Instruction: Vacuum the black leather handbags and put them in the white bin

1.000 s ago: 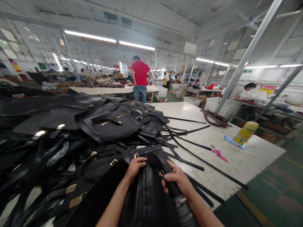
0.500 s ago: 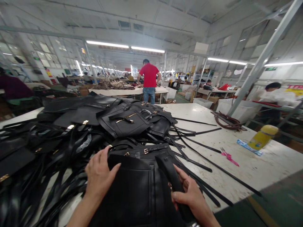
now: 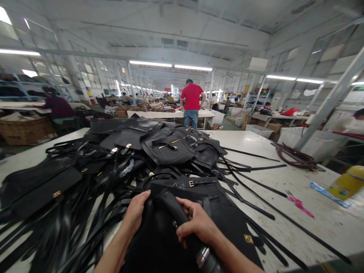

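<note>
A black leather bag (image 3: 227, 227) lies on the table right in front of me, with a small gold buckle near its far edge and a gold clasp (image 3: 248, 239) at its lower right. At the bag's left upper edge, my left hand (image 3: 135, 212) is closed, fingers together, gripping the black material. My right hand (image 3: 197, 223) is wrapped around a thick black handheld tool (image 3: 174, 206) with a silver band (image 3: 202, 257) near its lower end. The tool's flat tip points up and left over the bag, close to my left fingertips. Its exact kind is unclear.
Behind the bag rises a heap of black bags (image 3: 170, 149), their straps (image 3: 256, 185) trailing right. Pink-handled scissors (image 3: 300, 204), a yellow bottle (image 3: 345, 184) and coiled brown straps (image 3: 295, 155) lie on the white table (image 3: 256, 142). A person in red (image 3: 192, 98) stands beyond it.
My right hand has brought the black tool leftward across the bag, toward my left hand. My left hand's spread thumb has closed in at the bag's edge. The view has turned left.
</note>
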The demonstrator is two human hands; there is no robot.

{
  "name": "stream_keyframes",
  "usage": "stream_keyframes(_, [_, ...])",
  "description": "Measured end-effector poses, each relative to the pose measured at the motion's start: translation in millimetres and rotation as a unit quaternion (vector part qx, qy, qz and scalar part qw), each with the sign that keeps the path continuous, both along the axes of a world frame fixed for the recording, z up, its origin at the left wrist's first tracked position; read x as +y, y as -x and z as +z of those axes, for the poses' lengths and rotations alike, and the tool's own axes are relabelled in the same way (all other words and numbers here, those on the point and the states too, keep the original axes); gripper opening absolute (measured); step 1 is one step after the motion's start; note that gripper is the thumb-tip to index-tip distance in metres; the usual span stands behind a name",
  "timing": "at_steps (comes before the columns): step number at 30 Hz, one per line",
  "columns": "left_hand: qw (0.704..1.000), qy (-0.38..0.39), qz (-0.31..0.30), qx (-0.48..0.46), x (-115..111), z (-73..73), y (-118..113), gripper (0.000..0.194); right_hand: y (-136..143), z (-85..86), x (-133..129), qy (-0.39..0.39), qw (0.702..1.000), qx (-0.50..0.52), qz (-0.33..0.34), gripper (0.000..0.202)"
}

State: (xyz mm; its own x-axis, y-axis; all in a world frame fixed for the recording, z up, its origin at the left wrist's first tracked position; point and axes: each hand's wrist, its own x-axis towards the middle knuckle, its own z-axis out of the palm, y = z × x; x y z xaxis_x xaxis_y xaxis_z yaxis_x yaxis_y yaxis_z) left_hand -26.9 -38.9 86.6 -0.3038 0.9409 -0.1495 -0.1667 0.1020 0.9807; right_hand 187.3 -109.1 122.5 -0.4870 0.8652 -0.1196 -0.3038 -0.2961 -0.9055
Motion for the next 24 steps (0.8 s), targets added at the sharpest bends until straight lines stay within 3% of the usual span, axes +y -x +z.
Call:
stream_keyframes(3, [1.000, 0.001, -0.008, -0.012, 0, -4.8, -1, 0.020, 13, 0.4, 14, -0.016, 1.000, 0.015, -0.001, 0.087])
stream_keyframes(8, [1.000, 0.005, -0.023, -0.015, 1, -6.0, -5, 0.023, 14, 14.1, 15, -0.046, 0.994, 0.021, -0.100, 0.089])
stream_keyframes(13, [1.000, -0.007, -0.026, -0.015, 1, -3.8, -11, 0.031, -5, 14.4, -10, -0.011, 0.999, -0.004, -0.043, 0.084])
stream_keyframes(16, [0.999, -0.005, -0.028, -0.020, -2, -4.4, -16, 0.028, 2, 7.3, -8, -0.010, 1.000, 0.000, -0.014, 0.085])
stream_keyframes(20, [0.997, 0.025, -0.073, -0.020, -3, -0.4, -18, 0.026, 17, 8.9, 12, -0.044, 0.996, 0.031, -0.074, 0.085])
stream_keyframes(24, [0.991, 0.057, -0.123, -0.018, -10, 12.5, -5, 0.031, 5, 15.6, 10, -0.060, 0.992, 0.008, -0.112, 0.080])
